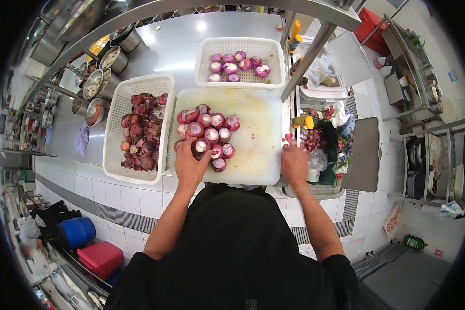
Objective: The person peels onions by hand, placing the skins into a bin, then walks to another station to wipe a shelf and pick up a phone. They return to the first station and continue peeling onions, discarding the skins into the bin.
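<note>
A group of red onions (211,135), their ends cut off, sits on the left half of the white cutting board (256,155). My left hand (191,164) is at the near side of this group, its thumb and fingers around one onion. Past the board's right edge is my right hand (294,164), smeared by motion; whether it holds anything does not show. It is beside a waste bin (325,194) containing onion skins (312,139) and plastic. Left of the board, a white basket (111,139) contains unpeeled onions and loose skins. Behind the board, another white basket (240,84) holds several peeled onions.
A steel shelf post (310,59) rises at the board's back right corner. Metal pots (118,61) and a purple cloth (81,140) are on the steel counter (175,44) to the left. A yellow-ended object (308,122) lies at the bin's near-board side.
</note>
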The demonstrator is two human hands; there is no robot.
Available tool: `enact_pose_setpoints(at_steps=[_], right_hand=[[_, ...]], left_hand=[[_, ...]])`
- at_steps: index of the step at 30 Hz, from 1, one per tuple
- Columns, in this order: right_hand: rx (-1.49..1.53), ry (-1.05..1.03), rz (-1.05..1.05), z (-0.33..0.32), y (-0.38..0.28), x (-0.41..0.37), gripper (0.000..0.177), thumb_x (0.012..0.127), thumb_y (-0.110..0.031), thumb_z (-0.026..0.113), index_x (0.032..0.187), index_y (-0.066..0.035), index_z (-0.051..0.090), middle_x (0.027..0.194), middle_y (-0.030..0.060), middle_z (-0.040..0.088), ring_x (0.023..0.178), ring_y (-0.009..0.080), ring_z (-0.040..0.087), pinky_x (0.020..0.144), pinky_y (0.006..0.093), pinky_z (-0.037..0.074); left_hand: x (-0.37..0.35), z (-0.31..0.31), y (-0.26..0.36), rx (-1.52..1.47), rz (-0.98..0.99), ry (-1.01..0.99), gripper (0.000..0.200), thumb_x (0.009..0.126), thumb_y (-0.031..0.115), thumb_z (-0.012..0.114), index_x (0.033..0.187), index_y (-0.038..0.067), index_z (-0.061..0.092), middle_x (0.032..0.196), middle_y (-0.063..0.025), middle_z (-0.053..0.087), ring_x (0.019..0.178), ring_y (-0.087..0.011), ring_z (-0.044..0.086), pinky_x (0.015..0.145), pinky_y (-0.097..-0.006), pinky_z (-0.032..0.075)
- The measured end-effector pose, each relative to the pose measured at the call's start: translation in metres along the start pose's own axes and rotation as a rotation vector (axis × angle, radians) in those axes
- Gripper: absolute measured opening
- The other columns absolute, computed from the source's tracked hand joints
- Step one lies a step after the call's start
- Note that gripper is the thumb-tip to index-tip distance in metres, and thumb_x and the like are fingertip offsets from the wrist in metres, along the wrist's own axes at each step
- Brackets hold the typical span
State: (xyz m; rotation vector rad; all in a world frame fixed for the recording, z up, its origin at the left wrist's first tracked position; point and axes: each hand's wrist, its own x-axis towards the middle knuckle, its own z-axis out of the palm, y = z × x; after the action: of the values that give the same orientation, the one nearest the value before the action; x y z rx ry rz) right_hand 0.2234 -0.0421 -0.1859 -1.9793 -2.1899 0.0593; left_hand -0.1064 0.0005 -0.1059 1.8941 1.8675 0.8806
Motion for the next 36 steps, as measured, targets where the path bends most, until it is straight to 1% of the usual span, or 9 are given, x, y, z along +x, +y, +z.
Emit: enact_pose_setpoints(at_steps=[2,5,7,10,12,15,23,29,36], right_hand=[[0.045,0.457,0.282,-0.032,0.050,-0.008,0.024,0.079,-0.015,0.068,0.100,-0.004,0.066,0.103,0.0141,0.063,0.088,0.0380,0.063,0.080,0.0518,0.048],[-0.193,0.593,0.398,-0.049,0.084,-0.026,0.022,0.086,-0.011,0.066,0.106,-0.002,0.067,0.107,0.0139,0.065,0.091,0.0339,0.063,0.083,0.0445,0.049],[0.336,0.507,0.535,-0.082,0.071,-0.026,0.013,0.087,-0.009,0.066,0.097,-0.001,0.068,0.098,0.0128,0.066,0.087,0.0285,0.064,0.079,0.0382,0.050],[0.689,0.458,0.191,-0.102,0.010,-0.003,0.009,0.087,-0.004,0.067,0.096,-0.003,0.069,0.093,0.0108,0.067,0.082,0.0215,0.064,0.073,0.0325,0.051],[0.913,0.328,0.166,-0.122,-0.046,0.012,0.021,0.083,0.000,0.068,0.105,-0.002,0.069,0.100,0.0097,0.068,0.088,0.0209,0.064,0.083,0.0312,0.050],[0.969,0.284,0.010,-0.152,-0.088,0.031,0.027,0.082,-0.002,0.071,0.109,0.000,0.068,0.103,0.0101,0.069,0.087,0.0195,0.068,0.078,0.0307,0.053],[0.916,0.279,-0.106,-0.172,-0.098,0.043,0.033,0.080,-0.006,0.072,0.112,-0.002,0.067,0.101,0.0121,0.070,0.084,0.0221,0.071,0.076,0.0328,0.055],[0.875,0.226,-0.118,-0.171,-0.097,0.044,0.032,0.080,-0.008,0.073,0.111,-0.002,0.068,0.103,0.0145,0.071,0.086,0.0297,0.070,0.074,0.0353,0.057],[0.906,0.265,-0.047,-0.167,-0.105,0.045,0.032,0.079,-0.005,0.071,0.110,-0.002,0.069,0.099,0.0144,0.071,0.084,0.0289,0.071,0.074,0.0354,0.057]], left_hand=[[0.001,-0.005,-0.002,0.002,-0.005,0.005,0.059,0.072,0.017,0.081,0.124,0.005,0.054,0.113,-0.0154,0.058,0.100,-0.0317,0.061,0.085,-0.0396,0.049],[0.006,-0.010,0.007,-0.136,-0.006,-0.036,0.057,0.076,0.015,0.077,0.126,0.004,0.052,0.117,-0.0139,0.058,0.112,-0.0313,0.058,0.095,-0.0412,0.047],[0.010,-0.008,0.020,-0.728,-0.050,-0.167,0.052,0.079,0.006,0.072,0.127,0.003,0.052,0.117,-0.0097,0.056,0.115,-0.0218,0.057,0.098,-0.0356,0.047],[0.019,-0.008,0.044,-1.122,-0.114,-0.408,0.058,0.081,-0.003,0.062,0.136,0.003,0.048,0.124,-0.0060,0.054,0.116,-0.0142,0.054,0.099,-0.0320,0.046],[0.024,-0.009,0.062,-1.346,-0.124,-0.584,0.066,0.081,-0.005,0.056,0.145,0.003,0.041,0.132,-0.0071,0.053,0.114,-0.0136,0.055,0.098,-0.0318,0.046],[0.028,-0.006,0.080,-1.516,-0.206,-0.735,0.066,0.082,-0.004,0.058,0.146,0.004,0.041,0.133,-0.0079,0.053,0.113,-0.0146,0.056,0.097,-0.0316,0.046],[0.030,-0.013,0.103,-1.331,-0.066,-0.723,0.062,0.086,0.005,0.070,0.143,0.003,0.045,0.133,-0.0076,0.055,0.118,-0.0162,0.056,0.101,-0.0318,0.045],[0.033,-0.019,0.101,-1.174,-0.005,-0.734,0.059,0.086,0.005,0.072,0.140,0.003,0.049,0.132,-0.0045,0.055,0.111,-0.0117,0.057,0.092,-0.0258,0.047],[0.034,-0.021,0.104,-1.099,-0.006,-0.694,0.059,0.085,0.007,0.074,0.138,0.002,0.051,0.126,-0.0040,0.057,0.106,-0.0097,0.058,0.087,-0.0241,0.048]])
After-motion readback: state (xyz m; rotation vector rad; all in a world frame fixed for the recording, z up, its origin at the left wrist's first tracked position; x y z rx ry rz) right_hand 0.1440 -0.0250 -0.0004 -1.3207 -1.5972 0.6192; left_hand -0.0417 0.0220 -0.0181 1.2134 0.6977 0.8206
